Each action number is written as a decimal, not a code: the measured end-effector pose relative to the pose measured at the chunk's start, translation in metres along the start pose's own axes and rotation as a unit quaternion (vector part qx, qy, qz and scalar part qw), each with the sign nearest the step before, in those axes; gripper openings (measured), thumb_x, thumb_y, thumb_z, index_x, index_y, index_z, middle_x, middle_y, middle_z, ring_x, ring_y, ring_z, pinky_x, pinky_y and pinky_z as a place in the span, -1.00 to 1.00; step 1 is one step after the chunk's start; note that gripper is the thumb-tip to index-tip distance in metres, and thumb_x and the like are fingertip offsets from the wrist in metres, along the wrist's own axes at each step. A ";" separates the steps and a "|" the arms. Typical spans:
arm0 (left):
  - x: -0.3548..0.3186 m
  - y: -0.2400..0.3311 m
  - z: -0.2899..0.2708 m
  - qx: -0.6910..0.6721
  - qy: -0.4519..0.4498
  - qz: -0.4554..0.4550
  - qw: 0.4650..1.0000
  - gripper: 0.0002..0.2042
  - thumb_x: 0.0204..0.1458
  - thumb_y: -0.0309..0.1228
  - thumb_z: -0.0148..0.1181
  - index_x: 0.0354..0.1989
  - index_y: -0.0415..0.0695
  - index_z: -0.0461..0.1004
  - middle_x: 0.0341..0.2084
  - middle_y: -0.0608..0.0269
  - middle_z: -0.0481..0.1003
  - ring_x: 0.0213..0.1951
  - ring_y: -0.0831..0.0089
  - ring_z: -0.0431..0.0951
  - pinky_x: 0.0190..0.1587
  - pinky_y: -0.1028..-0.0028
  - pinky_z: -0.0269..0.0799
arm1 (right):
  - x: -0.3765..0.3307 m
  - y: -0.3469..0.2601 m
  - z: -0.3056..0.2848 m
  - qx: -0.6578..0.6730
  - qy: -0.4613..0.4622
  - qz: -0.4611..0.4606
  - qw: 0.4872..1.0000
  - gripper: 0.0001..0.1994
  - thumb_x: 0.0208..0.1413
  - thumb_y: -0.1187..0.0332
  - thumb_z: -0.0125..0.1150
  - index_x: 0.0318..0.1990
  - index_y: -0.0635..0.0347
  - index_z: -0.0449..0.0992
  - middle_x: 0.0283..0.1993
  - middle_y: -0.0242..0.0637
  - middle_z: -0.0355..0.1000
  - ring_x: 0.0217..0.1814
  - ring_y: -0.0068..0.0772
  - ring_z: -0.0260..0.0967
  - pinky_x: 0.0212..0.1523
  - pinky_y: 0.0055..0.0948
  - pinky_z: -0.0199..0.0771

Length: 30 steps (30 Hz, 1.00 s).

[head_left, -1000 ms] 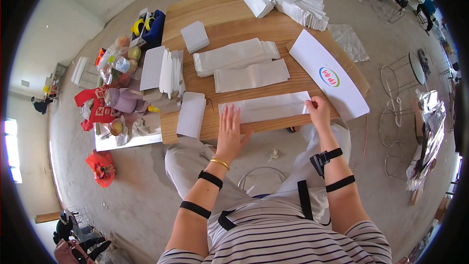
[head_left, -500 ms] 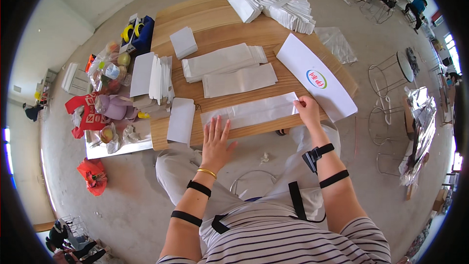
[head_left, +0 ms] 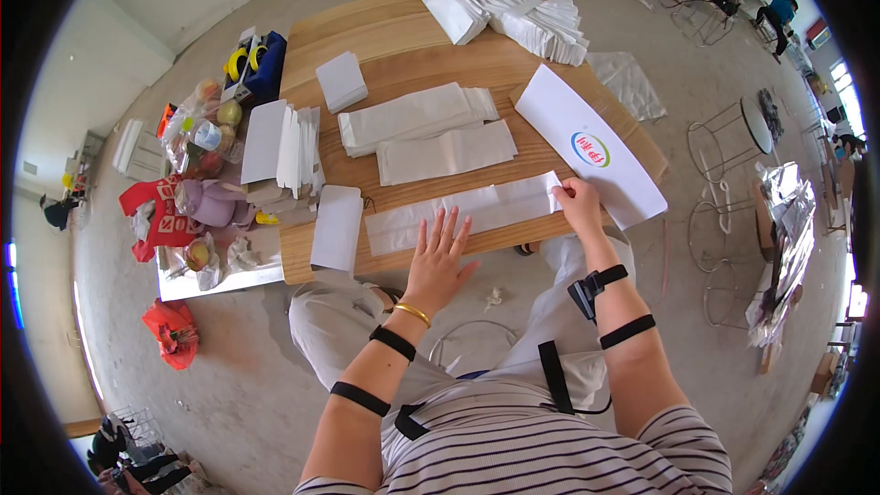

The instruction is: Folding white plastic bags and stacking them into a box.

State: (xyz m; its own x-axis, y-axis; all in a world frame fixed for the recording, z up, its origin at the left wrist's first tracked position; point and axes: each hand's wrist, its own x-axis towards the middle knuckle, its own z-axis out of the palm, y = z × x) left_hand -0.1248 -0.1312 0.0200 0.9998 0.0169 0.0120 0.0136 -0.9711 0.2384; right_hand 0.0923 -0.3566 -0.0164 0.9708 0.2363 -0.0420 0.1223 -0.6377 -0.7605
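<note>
Left hand (head_left: 438, 252): spread flat, fingers splayed, pressing the lower edge of the white strip (head_left: 463, 212), gripping nothing.
Right hand (head_left: 579, 204): fingers closed, pinching the strip's right end.
Strip: centre of frame, along the wooden table's (head_left: 385, 46) near edge.
Large printed sheet (head_left: 588, 145): just right of it.
</note>
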 end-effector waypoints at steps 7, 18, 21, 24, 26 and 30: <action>0.007 0.001 0.014 0.011 -0.006 -0.018 1.000 -0.24 0.20 0.01 0.00 0.46 -0.11 -0.09 0.45 -0.07 -0.11 0.47 0.05 -0.14 0.46 0.04 -0.27 | 0.005 0.014 0.005 0.022 0.023 0.006 0.999 -0.77 0.02 0.28 0.33 -0.35 0.31 0.57 -0.47 -0.12 0.53 -0.42 -0.19 0.49 -0.33 -0.29 0.44; 0.005 0.000 0.015 0.008 0.009 -0.024 1.000 -0.24 0.20 0.00 0.00 0.47 -0.11 -0.10 0.45 -0.06 -0.11 0.47 0.03 -0.13 0.46 0.03 -0.25 | -0.021 -0.034 -0.007 -0.187 0.100 -0.084 0.974 -0.74 0.09 0.28 0.28 -0.12 0.20 0.47 -0.20 -0.13 0.52 -0.18 -0.10 0.49 -0.20 -0.22 0.48; 0.004 0.000 0.016 0.011 0.014 -0.022 1.000 -0.24 0.20 0.00 0.01 0.47 -0.10 -0.10 0.45 -0.06 -0.11 0.47 0.03 -0.13 0.45 0.03 -0.24 | -0.041 -0.056 0.009 -0.199 0.060 -0.206 0.956 -0.67 0.10 0.30 0.25 0.00 0.18 0.40 -0.03 -0.11 0.44 0.03 -0.08 0.41 -0.03 -0.15 0.42; 0.004 -0.002 0.020 0.013 0.020 -0.025 0.999 -0.24 0.18 0.01 0.01 0.47 -0.10 -0.08 0.45 -0.05 -0.10 0.47 0.06 -0.12 0.45 0.03 -0.24 | -0.068 -0.086 0.036 -0.164 -0.031 -0.304 0.938 -0.56 0.16 0.22 0.20 0.14 0.22 0.37 0.21 -0.07 0.32 0.31 -0.09 0.23 0.25 -0.08 0.24; 0.004 -0.005 0.024 0.012 0.024 -0.032 0.999 -0.24 0.18 0.03 0.01 0.46 -0.10 -0.05 0.45 -0.03 -0.10 0.47 0.07 -0.12 0.45 0.04 -0.25 | -0.076 -0.092 0.056 -0.218 -0.060 -0.412 0.883 -0.38 0.22 0.04 0.08 0.35 0.18 0.20 0.44 -0.09 0.07 0.50 -0.12 -0.03 0.44 -0.02 -0.04; 0.007 -0.002 0.025 0.015 0.021 -0.028 0.999 -0.21 0.14 0.03 0.06 0.46 -0.08 -0.05 0.45 -0.04 -0.11 0.47 0.09 -0.13 0.46 0.03 -0.26 | -0.074 -0.075 0.068 -0.254 -0.117 -0.363 0.889 -0.26 0.25 -0.12 -0.07 0.44 0.17 0.04 0.54 -0.14 -0.12 0.58 -0.15 -0.22 0.50 0.00 -0.22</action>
State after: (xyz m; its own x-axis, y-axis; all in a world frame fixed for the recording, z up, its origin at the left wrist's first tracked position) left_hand -0.1179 -0.1353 -0.0045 0.9959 0.0806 0.0399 0.0705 -0.9751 0.2103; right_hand -0.0033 -0.2763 -0.0003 0.5346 0.8295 0.1616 0.8347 -0.4884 -0.2543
